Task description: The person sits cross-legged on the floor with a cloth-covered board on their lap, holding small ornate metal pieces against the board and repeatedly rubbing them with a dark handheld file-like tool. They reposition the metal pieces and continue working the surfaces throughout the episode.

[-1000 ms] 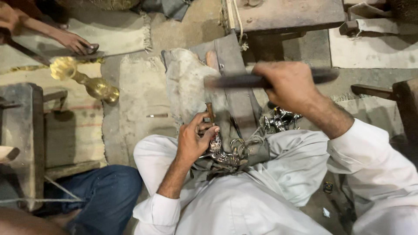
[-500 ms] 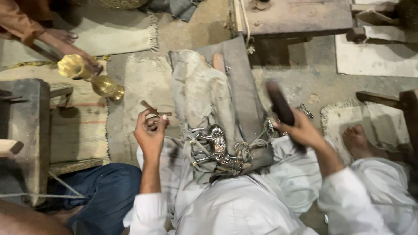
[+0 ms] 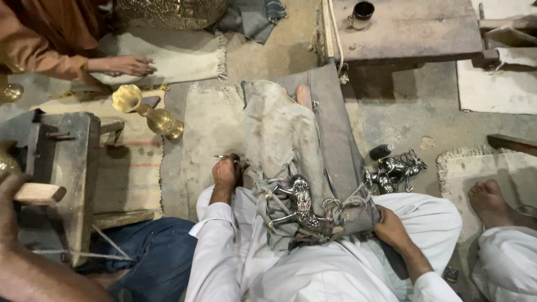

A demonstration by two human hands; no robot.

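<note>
Silver metal horse (image 3: 299, 204) lies tied on a grey cloth pad (image 3: 279, 134) over the person's lap, between both hands. Left hand (image 3: 225, 172) is closed around a small tool (image 3: 224, 157), just left of the horse. Right hand (image 3: 390, 228) grips the pad's edge, right of it.

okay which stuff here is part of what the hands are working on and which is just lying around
In use:
- silver horse figure, tied on the padded block
- small tool in the left hand
- right hand, at the block's near edge

Lying about:
- brass vase on its side
- more silver figures on the floor
- dark cup on the wooden bench
</note>
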